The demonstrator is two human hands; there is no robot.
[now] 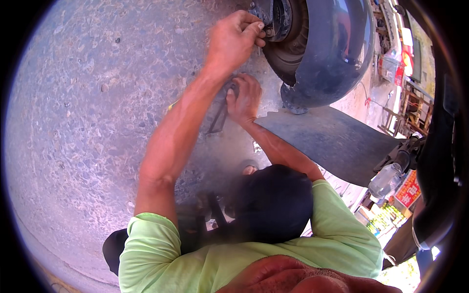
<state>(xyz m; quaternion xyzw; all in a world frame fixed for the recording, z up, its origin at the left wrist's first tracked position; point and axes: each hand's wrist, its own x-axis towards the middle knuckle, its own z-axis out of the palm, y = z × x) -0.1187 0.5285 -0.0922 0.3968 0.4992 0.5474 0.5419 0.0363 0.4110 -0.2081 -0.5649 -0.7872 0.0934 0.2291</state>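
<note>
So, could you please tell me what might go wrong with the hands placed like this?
The left hand is right at the dark metal fitting under the curved fender; if that part shifted, the fingers might get pinched. The right forearm passes close to the ragged edge of the dark flap, so it could get scraped.

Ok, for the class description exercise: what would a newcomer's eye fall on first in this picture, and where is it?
Probably the glossy, dark, rounded mudguard bulging at the upper right. Just left of it, the person's bare left hand has its fingers at a dark metal part, with the right hand lower down. The light-green short-sleeved shirt stands out along the bottom.
</note>
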